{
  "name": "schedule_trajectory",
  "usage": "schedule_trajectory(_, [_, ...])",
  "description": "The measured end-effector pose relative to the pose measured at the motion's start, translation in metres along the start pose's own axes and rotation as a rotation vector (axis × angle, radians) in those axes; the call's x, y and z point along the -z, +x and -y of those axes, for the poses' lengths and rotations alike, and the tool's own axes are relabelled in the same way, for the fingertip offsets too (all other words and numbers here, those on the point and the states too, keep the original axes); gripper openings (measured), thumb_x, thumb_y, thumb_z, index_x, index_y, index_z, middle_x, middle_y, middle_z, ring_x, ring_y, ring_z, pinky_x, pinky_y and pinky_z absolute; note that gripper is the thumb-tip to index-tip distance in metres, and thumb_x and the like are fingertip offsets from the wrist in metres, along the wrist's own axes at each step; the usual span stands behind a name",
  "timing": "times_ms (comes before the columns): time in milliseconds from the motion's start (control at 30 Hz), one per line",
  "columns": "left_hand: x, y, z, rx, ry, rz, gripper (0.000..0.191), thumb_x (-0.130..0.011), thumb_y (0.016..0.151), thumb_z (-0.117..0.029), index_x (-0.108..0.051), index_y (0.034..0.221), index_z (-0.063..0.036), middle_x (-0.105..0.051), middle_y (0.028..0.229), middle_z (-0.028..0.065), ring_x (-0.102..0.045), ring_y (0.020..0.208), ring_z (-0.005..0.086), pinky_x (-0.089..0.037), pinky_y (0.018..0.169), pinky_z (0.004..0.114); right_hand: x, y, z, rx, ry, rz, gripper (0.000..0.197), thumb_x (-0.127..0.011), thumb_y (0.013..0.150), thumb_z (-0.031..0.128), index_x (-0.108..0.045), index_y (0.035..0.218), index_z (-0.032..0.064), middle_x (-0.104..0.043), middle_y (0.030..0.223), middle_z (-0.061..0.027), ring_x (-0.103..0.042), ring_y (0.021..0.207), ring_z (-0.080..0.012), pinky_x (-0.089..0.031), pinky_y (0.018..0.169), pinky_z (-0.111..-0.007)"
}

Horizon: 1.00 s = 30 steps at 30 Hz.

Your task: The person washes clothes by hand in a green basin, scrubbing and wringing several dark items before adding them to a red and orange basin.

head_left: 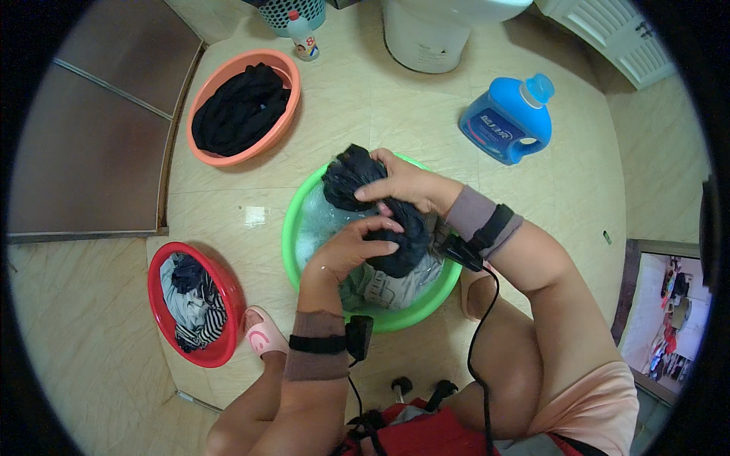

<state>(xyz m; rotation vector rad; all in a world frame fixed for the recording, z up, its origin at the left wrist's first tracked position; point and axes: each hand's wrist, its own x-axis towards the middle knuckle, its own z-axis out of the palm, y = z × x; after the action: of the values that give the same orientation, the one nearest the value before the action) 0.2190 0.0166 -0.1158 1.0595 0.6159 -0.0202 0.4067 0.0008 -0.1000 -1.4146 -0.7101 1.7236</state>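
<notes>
Over a green plastic basin [289, 228], my right hand [408, 182] grips one bunched end of a wet black cloth [355, 176]. My left hand [359, 242] clasps the other end, lower and nearer to me. The cloth bends between the two hands, and its middle is partly hidden by fingers. Beneath it, sudsy water [316, 228] covers the left side of the basin. A pale grey garment with printed writing [399, 285] lies soaking at the near side, next to greenish fabric [355, 285].
An orange basin [295, 85] with black clothes [242, 111] stands far left, beside a bottle [303, 37]. A red basin [235, 336] of mixed clothes is at left. Blue liquid detergent [505, 119] stands at right, a toilet base [428, 40] behind. Cables [476, 342] hang from my wrist straps.
</notes>
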Motion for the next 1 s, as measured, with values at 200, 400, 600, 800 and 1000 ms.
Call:
schedule_trajectory(200, [0.015,0.015,0.031,0.281,0.001,-0.330,0.047,-0.068,0.083,-0.028,-0.055,0.124,-0.0103,-0.057,0.112,0.0038,-0.053,0.101,0.0187,-0.044,0.092,0.039,-0.016,-0.011,-0.053,0.036,-1.364,-0.114,0.074,-0.054,0.086,0.012,-0.022,0.151,0.0246,-0.060,0.110,-0.0236,-0.063,0.094,-0.0410,-0.050,0.081,-0.047])
schedule_trajectory(400, [0.028,0.020,0.053,0.120,-0.442,-0.650,0.071,-0.065,0.087,-0.028,-0.023,0.143,-0.0158,-0.041,0.134,0.0137,-0.043,0.120,0.0255,-0.045,0.088,0.041,-0.031,-0.004,-0.100,0.108,-1.850,-0.033,0.060,-0.046,0.093,0.020,-0.027,0.149,0.0317,-0.061,0.111,-0.0180,-0.067,0.089,-0.0295,-0.052,0.067,-0.043])
schedule_trajectory(600, [0.033,0.027,0.066,0.034,-0.621,-0.577,0.063,-0.062,0.089,-0.037,-0.034,0.139,-0.0110,-0.043,0.137,0.0101,-0.041,0.126,0.0256,-0.044,0.092,0.043,-0.006,0.027,-0.093,0.204,-1.361,0.026,0.049,-0.056,0.084,0.015,-0.050,0.132,0.0208,-0.066,0.101,-0.0176,-0.065,0.096,-0.0333,-0.051,0.078,-0.043])
schedule_trajectory(800, [0.041,0.017,0.051,-0.096,-1.053,-0.384,0.043,-0.052,0.092,-0.049,-0.059,0.115,-0.0134,-0.063,0.113,0.0093,-0.062,0.100,0.0252,-0.052,0.082,0.043,-0.047,0.002,-0.051,0.619,-0.604,0.107,0.037,-0.071,0.071,0.022,-0.061,0.103,0.0046,-0.066,0.096,-0.0194,-0.064,0.094,-0.0354,-0.050,0.080,-0.041])
schedule_trajectory(1000, [0.039,0.020,0.060,-0.194,-1.232,-0.299,0.039,-0.051,0.092,-0.046,-0.062,0.109,-0.0124,-0.067,0.103,0.0104,-0.066,0.090,0.0248,-0.054,0.079,0.043,-0.082,-0.021,-0.026,0.624,-0.608,0.240,0.038,-0.071,0.073,0.031,-0.063,0.099,0.0051,-0.066,0.090,-0.0197,-0.064,0.086,-0.0379,-0.051,0.076,-0.043])
